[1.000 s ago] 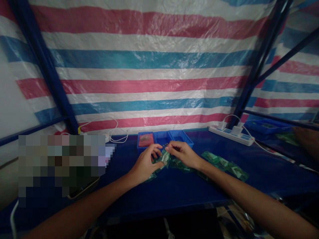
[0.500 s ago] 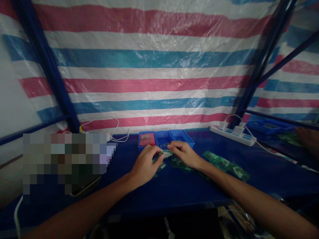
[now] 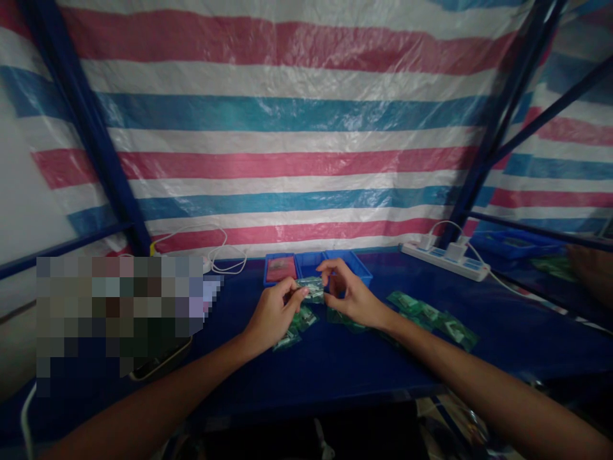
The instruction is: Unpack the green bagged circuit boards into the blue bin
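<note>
My left hand [image 3: 275, 313] pinches the left end of a small clear-green plastic packet [image 3: 313, 289] between thumb and fingers. Something pale is inside, too small to make out. At the packet's right edge is my right hand [image 3: 352, 294], thumb and forefinger apart; whether they touch the packet I cannot tell. Similar green packets [image 3: 287, 337] lie on the table below my left hand. More lie partly hidden under my right hand, and a row of packets [image 3: 431, 314] is to its right. Behind the hands stands a blue divided bin [image 3: 368, 279], with red material [image 3: 281, 268] in its left compartment.
A white power strip [image 3: 445, 260] with plugs lies at the back right of the blue table [image 3: 335, 374]. White cable [image 3: 230, 259] curls at the back left. A blurred-out area covers the left side. At the far right another person's hand [image 3: 591, 268] is near green packets.
The packet has turned flatter towards me and shows more of its face. My right hand's fingers have spread apart. My left hand has shifted slightly left, uncovering packets below it.
</note>
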A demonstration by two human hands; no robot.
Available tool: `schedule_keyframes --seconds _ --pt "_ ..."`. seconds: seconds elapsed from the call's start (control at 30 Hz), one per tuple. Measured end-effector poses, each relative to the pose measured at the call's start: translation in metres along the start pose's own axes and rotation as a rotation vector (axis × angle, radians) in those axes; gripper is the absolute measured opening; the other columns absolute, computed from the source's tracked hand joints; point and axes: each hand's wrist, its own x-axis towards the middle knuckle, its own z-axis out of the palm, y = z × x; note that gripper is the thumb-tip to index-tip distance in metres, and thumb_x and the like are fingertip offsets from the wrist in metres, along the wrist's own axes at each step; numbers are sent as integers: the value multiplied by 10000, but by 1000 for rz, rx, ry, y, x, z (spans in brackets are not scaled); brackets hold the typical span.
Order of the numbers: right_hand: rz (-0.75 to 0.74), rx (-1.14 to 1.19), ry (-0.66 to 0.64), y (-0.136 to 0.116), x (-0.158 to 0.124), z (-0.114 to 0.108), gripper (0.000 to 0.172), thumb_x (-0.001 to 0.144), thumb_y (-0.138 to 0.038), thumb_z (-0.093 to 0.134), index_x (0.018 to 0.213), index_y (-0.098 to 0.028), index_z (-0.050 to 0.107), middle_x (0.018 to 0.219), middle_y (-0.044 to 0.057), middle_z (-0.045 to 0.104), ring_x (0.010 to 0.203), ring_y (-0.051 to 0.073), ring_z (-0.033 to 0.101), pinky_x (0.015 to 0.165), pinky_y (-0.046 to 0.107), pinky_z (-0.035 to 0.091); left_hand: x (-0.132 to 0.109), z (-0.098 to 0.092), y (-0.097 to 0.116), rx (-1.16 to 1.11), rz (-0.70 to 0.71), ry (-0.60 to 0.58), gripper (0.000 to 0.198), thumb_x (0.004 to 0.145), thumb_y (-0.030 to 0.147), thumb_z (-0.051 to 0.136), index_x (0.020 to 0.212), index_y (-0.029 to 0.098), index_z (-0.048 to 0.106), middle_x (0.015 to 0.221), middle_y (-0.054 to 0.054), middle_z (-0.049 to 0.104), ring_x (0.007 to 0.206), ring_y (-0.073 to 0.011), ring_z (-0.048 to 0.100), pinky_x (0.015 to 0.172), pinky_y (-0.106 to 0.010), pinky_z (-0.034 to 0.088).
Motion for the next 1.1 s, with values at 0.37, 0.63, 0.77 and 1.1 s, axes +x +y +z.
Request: schedule_keyframes --seconds 0.37,0.63,0.77,1.1 --pt "-99 -172 10 -1 3 -4 210 1024 -406 628 1007 -206 687 953 46 608 832 191 562 744 308 450 -2 -1 2 59 -28 -87 477 1049 540 471 767 184 617 620 31 567 564 -134 523 573 -255 360" --pt "180 -188 616 25 13 -28 488 957 -584 626 663 -223 480 567 -36 466 541 139 430 523 279 337 -1 -1 1 44 -20 -121 429 1056 493 475 801 186 631 648 33 595 561 -128 528 569 -253 351" --pt "366 -6 618 27 17 -41 429 904 -576 680 738 -186 615 648 48 679 455 136 521 425 266 366 -2 -1 2 60 -6 -127 403 1049 479 491 819 186 646 669 24 613 583 -136 543 575 -251 354" --pt "307 20 599 20 18 -40 298 920 -463 655 1005 -179 630 821 56 743 509 148 614 426 247 427 -3 0 -1 111 46 -151 321 1051 412 515 867 196 665 739 6 650 710 -168 602 663 -269 402"
